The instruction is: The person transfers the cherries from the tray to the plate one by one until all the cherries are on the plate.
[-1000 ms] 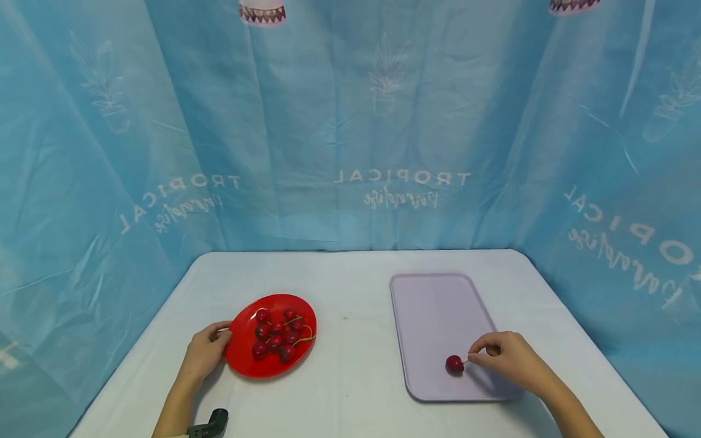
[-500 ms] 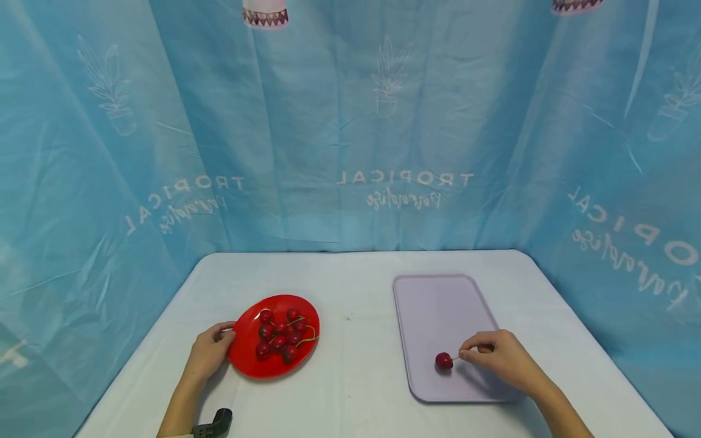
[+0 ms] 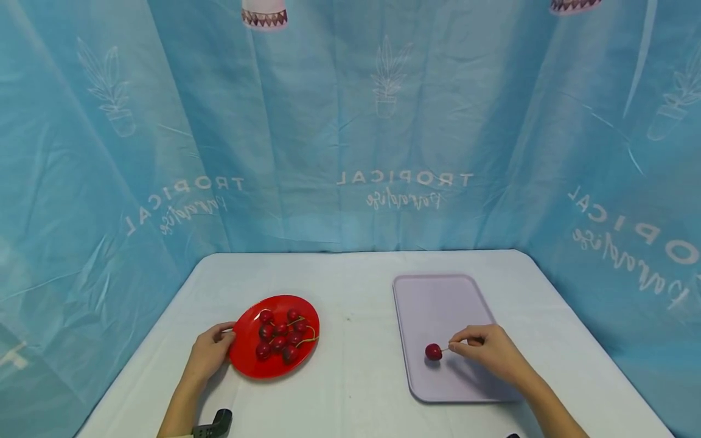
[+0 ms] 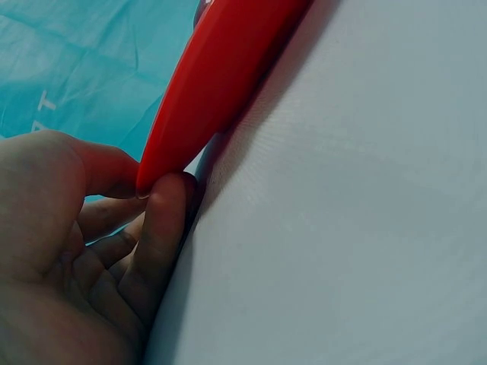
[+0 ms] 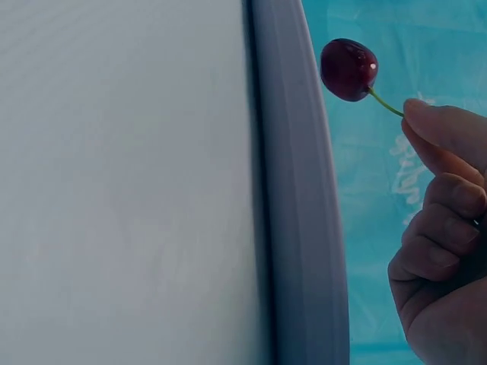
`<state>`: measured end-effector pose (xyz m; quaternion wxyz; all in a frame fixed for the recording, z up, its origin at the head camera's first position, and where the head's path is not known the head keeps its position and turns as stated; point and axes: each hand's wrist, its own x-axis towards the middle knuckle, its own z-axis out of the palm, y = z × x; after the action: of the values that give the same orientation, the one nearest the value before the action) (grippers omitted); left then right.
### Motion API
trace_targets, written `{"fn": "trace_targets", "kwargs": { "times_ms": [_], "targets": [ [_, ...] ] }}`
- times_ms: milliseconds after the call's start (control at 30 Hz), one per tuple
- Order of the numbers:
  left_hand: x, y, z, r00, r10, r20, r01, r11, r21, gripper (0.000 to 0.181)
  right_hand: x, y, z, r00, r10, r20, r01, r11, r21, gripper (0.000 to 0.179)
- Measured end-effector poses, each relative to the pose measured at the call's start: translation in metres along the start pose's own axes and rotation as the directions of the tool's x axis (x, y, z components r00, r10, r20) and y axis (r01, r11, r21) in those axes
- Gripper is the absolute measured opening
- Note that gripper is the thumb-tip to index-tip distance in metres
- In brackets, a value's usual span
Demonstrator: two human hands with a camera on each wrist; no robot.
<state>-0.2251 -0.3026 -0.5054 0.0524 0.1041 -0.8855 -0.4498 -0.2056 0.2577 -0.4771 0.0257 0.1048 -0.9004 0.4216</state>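
My right hand (image 3: pixel 484 350) pinches the stem of a dark red cherry (image 3: pixel 433 351) between thumb and forefinger, its other fingers curled in. The cherry hangs over the near half of a pale lilac tray (image 3: pixel 438 298); in the right wrist view the cherry (image 5: pixel 349 70) shows above the tray's raised edge (image 5: pixel 300 190). At the left, my left hand (image 3: pixel 210 350) grips the rim of a red plate (image 3: pixel 246 359). In the left wrist view the thumb lies on top of the plate's rim (image 4: pixel 190 99) and fingers are underneath. Several cherries (image 3: pixel 280 331), some with green stems, lie on the plate.
Both plate and tray stand on a white-covered table (image 3: pixel 350 377). A blue curtain (image 3: pixel 339 121) with printed lettering encloses the back and sides of the table. A dark band (image 3: pixel 212 424) is around the left wrist.
My right hand has moved left and slightly away from me over the tray, carrying the cherry by its stem. The left hand has stayed at the plate's rim.
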Motion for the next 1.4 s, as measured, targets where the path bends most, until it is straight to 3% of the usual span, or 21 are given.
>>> {"fn": "trace_targets", "kwargs": {
  "times_ms": [300,633,900,1400],
  "targets": [
    [-0.001,0.004,0.0,1.0,0.011,0.004,-0.011,1.0,-0.008,0.039,0.009,-0.01,0.016,0.999,-0.039,0.005,0.038,0.994,0.104,0.014],
    [-0.002,0.004,0.0,1.0,0.001,-0.001,-0.001,1.0,-0.002,0.04,0.022,-0.03,0.029,0.998,-0.035,0.045,0.027,0.987,0.157,0.021],
    [0.002,0.002,0.0,1.0,0.009,0.0,-0.009,1.0,-0.012,0.04,0.031,-0.044,0.04,1.0,-0.023,0.015,0.019,0.983,0.185,0.016],
    [-0.001,0.0,-0.003,1.0,0.012,0.012,-0.012,1.0,0.008,0.039,0.046,-0.062,0.068,0.995,-0.09,0.048,0.075,0.962,0.264,0.019]
  ]
}}
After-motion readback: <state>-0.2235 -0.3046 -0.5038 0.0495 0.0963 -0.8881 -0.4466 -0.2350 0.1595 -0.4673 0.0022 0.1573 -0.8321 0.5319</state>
